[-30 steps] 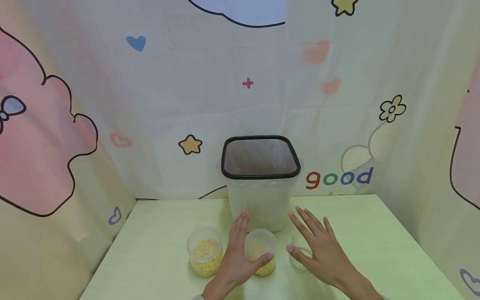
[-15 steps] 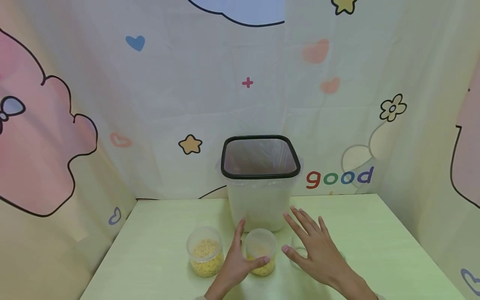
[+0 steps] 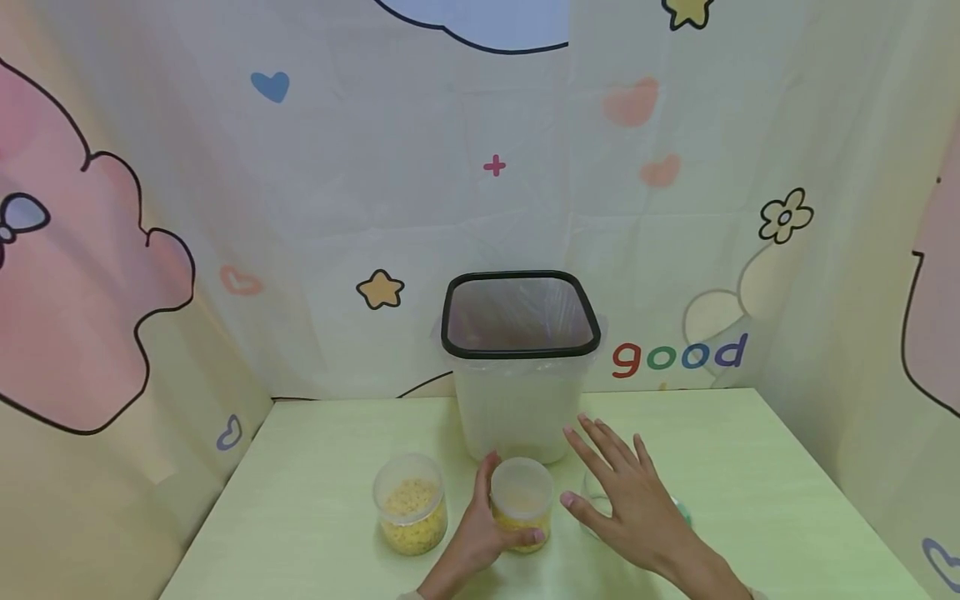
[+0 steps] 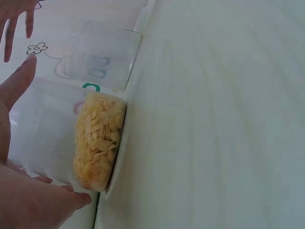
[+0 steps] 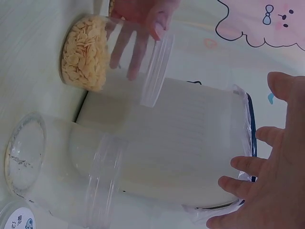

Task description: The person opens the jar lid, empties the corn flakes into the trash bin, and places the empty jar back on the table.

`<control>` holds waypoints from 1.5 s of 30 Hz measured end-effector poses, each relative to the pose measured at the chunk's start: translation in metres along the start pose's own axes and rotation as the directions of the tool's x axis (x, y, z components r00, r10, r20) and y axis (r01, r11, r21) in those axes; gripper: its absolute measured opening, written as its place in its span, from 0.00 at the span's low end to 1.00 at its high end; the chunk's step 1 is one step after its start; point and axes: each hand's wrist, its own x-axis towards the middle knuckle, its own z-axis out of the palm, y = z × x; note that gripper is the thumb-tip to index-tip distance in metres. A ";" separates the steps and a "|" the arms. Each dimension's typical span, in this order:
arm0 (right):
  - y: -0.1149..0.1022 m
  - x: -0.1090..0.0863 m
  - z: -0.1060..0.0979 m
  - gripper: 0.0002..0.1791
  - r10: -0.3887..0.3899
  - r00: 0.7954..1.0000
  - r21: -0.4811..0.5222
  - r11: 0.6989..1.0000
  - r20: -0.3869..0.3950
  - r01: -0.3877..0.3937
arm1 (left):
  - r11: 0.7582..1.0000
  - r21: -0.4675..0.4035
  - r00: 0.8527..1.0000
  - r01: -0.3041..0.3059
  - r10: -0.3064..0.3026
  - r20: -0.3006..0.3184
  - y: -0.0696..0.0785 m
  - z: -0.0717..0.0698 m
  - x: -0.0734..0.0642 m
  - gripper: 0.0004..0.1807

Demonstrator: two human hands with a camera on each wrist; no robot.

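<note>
A clear plastic jar (image 3: 522, 504), part filled with pale yellow flakes (image 4: 99, 140), stands upright in the middle of the table. My left hand (image 3: 480, 525) reaches round it, fingers behind its left side and thumb across its front. In the left wrist view the thumb stands off the jar's wall. Through the wall, the right wrist view shows straight, spread fingers (image 5: 136, 55). My right hand (image 3: 633, 504) hovers with spread fingers over an empty clear jar (image 5: 62, 167), hiding most of it in the head view. Another jar of flakes (image 3: 412, 521) stands at the left.
Behind the middle jar stands a whitish bin (image 3: 517, 408) with a black rim and a clear liner. A small round item with a white label (image 5: 19, 220) lies near the empty jar. A printed cloth backdrop (image 3: 337, 208) rises behind the table (image 3: 315, 467).
My left hand has moved slightly right, its fingers and thumb drawing in around the middle jar. My right hand has shifted a little left. The jars have stayed in place.
</note>
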 end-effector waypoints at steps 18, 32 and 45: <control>-0.002 0.002 0.000 0.41 0.007 1.000 0.021 1.000 0.015 -0.007 | 0.999 -0.028 1.000 -0.018 0.018 -0.015 -0.022 0.010 0.006 0.64; -0.008 0.008 0.001 0.41 -0.020 1.000 0.022 1.000 0.010 0.020 | 0.998 0.046 0.996 -0.041 0.044 -0.077 -0.013 0.014 0.002 0.54; -0.020 0.015 0.005 0.44 -0.046 0.999 0.046 0.998 0.014 0.045 | 0.957 0.274 0.981 -0.091 0.134 -0.139 0.016 0.002 -0.006 0.58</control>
